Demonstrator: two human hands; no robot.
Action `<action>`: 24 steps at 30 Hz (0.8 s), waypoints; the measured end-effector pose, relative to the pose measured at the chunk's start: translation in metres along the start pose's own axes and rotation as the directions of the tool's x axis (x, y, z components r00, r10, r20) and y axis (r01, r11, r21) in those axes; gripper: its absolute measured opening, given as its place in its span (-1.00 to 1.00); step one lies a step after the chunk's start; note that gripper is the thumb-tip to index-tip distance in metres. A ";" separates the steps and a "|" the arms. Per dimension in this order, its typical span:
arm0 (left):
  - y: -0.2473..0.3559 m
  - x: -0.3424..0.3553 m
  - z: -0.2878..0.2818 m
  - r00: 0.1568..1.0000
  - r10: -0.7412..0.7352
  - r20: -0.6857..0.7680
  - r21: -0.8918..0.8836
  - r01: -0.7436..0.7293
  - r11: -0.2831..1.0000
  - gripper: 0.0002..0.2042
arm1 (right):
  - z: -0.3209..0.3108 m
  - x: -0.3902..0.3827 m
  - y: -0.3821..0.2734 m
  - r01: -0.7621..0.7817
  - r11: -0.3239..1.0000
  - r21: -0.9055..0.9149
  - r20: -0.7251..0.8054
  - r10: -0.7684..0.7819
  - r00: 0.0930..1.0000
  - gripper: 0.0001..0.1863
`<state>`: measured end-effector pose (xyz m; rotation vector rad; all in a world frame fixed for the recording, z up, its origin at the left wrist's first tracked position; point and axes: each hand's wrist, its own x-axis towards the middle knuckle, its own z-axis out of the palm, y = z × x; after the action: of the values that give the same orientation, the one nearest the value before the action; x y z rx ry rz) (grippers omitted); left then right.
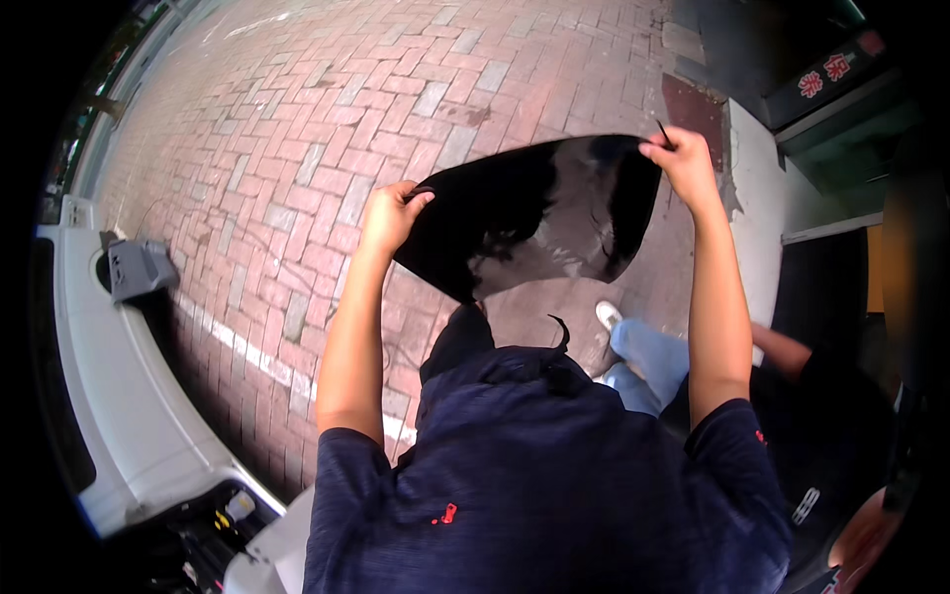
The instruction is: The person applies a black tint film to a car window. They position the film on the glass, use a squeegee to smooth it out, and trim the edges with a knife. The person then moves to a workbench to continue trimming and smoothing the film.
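Note:
A sheet of dark, glossy tinted film (554, 213) is stretched between my two hands in front of my body. Its upper edge bows upward, and a paler patch of reflection or see-through shows on its right half. My left hand (393, 213) pinches the upper left corner between thumb and fingers. At the upper right corner, my right hand (683, 163) closes on the film the same way. A thin dark strip (664, 135) sticks up by the right fingers; whether it belongs to the film I cannot tell. The lower edge hangs loose above the ground.
On the left stands a white vehicle (139, 386) with a grey mirror-like part (142, 270) and exposed inner parts at the lower left. Another person in light blue trousers (648, 361) stands close on my right. Brick paving (297, 168) meets a doorway (831, 198) at the right.

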<state>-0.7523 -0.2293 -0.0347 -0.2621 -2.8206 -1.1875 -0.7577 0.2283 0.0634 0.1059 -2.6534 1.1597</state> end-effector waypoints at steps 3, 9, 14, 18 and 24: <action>0.033 0.119 0.004 0.988 0.093 0.123 0.145 -0.110 0.983 -0.80 | -0.026 0.054 0.042 -0.122 0.991 0.061 -0.090 0.127 0.988 -0.84; 0.054 0.361 0.068 0.867 0.232 0.440 0.119 -0.313 0.942 -0.83 | -0.083 0.150 0.121 -0.295 0.940 0.170 -0.364 0.338 0.868 -0.85; 0.061 0.525 0.166 0.844 0.295 0.447 0.003 -0.331 0.944 -0.78 | -0.079 0.247 0.207 -0.436 0.878 0.197 -0.438 0.477 0.762 -0.88; 0.108 0.657 0.206 0.913 0.124 0.390 -0.084 -0.098 0.992 -0.85 | -0.103 0.354 0.277 -0.459 0.842 0.283 -0.501 0.538 0.678 -0.91; 0.179 0.846 0.223 0.932 0.351 0.095 -0.144 -0.336 0.931 -0.90 | -0.163 0.543 0.344 -0.456 0.826 0.332 -0.556 0.562 0.612 -0.88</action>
<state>-1.5506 0.1625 0.0458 -0.8245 -2.6412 -1.3014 -1.3077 0.5983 0.0601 -0.9300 -1.9959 1.2579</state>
